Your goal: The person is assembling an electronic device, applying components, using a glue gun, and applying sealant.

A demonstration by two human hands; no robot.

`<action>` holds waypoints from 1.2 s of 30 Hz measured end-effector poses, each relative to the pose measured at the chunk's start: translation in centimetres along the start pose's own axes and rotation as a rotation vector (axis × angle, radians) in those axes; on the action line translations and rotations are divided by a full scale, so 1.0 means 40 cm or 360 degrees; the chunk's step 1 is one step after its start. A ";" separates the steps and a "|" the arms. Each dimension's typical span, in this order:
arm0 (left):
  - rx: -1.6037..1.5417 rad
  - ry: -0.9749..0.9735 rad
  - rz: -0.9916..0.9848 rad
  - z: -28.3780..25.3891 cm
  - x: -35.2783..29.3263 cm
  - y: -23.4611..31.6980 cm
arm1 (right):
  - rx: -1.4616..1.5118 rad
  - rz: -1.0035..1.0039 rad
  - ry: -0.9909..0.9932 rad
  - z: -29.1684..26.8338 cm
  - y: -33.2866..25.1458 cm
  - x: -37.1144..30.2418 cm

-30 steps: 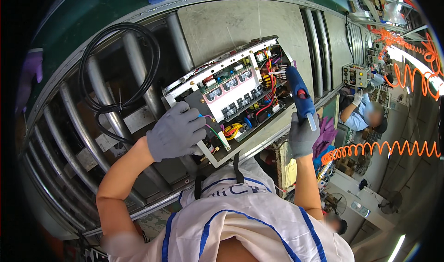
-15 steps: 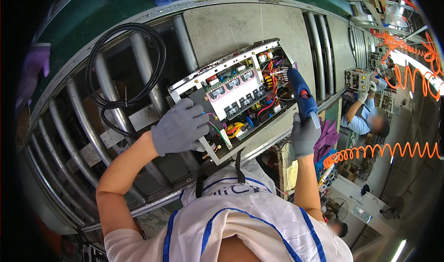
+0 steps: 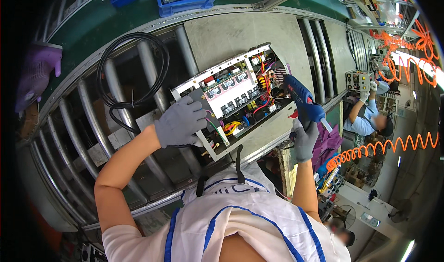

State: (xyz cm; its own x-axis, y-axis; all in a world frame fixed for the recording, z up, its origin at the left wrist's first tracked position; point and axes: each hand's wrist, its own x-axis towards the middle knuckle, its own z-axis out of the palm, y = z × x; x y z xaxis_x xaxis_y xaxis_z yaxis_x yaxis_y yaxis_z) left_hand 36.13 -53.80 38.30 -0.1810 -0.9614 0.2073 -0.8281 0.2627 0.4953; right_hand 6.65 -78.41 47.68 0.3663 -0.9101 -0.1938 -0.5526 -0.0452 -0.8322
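Observation:
An open metal chassis (image 3: 232,108) full of circuit boards, black components and coloured wires lies tilted on the bench. My left hand (image 3: 181,123), in a grey glove, is closed around its left end, with the fingers over the inner edge. In my gloved right hand (image 3: 305,142) is a blue hot glue gun (image 3: 306,102), gripped by its handle, with a pale glue stick poking out at its back. The gun's nozzle points at the chassis's right end, near the wires and a finned part. Whether the tip touches anything cannot be made out.
Left of the chassis, a coiled black cable (image 3: 103,79) rests on metal rollers (image 3: 92,109). Beyond the conveyor stands a blue bin (image 3: 188,3) of screws. A purple fan (image 3: 37,72) is far left. At right are orange coiled hoses (image 3: 384,152) and a co-worker (image 3: 363,116).
The view has shifted, showing more of the far bins. My right hand and the glue gun sit slightly lower, with the red trigger more visible. My left hand keeps its hold on the chassis.

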 end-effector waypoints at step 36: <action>-0.0029 0.0068 0.0105 0.017 -0.003 -0.020 | -0.1623 -0.0882 0.0278 0.109 -0.002 0.036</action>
State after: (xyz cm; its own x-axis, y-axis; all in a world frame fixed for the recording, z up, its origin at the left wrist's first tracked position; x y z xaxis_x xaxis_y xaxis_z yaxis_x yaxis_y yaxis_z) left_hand 36.47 -53.95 37.30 -0.2118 -0.9377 0.2755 -0.8052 0.3272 0.4945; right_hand 10.47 -77.91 45.20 0.6814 -0.7029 0.2041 -0.7228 -0.6901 0.0366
